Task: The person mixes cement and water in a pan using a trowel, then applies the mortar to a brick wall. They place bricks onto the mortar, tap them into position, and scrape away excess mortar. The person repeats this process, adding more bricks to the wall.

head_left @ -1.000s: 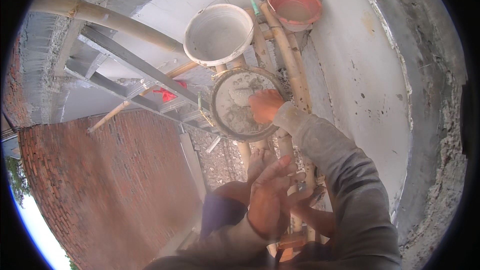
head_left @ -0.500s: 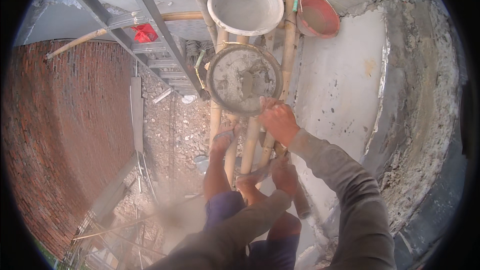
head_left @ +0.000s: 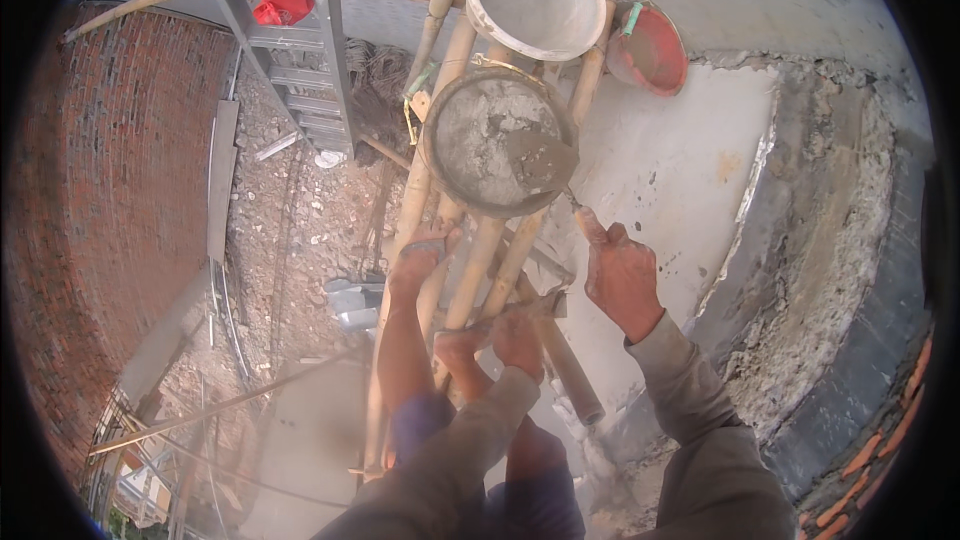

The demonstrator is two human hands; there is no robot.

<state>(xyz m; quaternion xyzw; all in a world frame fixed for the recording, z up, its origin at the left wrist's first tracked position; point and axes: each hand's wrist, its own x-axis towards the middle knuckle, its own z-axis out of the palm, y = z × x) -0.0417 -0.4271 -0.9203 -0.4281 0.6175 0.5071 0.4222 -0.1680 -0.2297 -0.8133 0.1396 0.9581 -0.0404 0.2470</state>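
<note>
My right hand (head_left: 618, 275) holds a trowel by its wooden handle, with the blade (head_left: 540, 158) over the wet grey mortar in a round dark bucket (head_left: 434, 145) on bamboo poles. My left hand (head_left: 516, 340) is low in the middle, below the bucket, fingers curled at a dark flat piece (head_left: 545, 306) among the poles; what it grips is unclear. My bare lower legs (head_left: 405, 328) are beside it, feet on the poles (head_left: 483, 250).
A white basin (head_left: 482, 2) and a red bucket (head_left: 668, 45) stand beyond the mortar. An aluminium ladder (head_left: 335, 90) with a red bag (head_left: 280, 4) behind it is at upper left. A brick wall (head_left: 120, 210) is left, rubble (head_left: 290, 210) below, a pale ledge (head_left: 670, 180) right.
The view has turned further downward. My right hand has drawn back from inside the mortar bucket toward the lower right, holding the trowel. My left hand has moved up and away from the camera.
</note>
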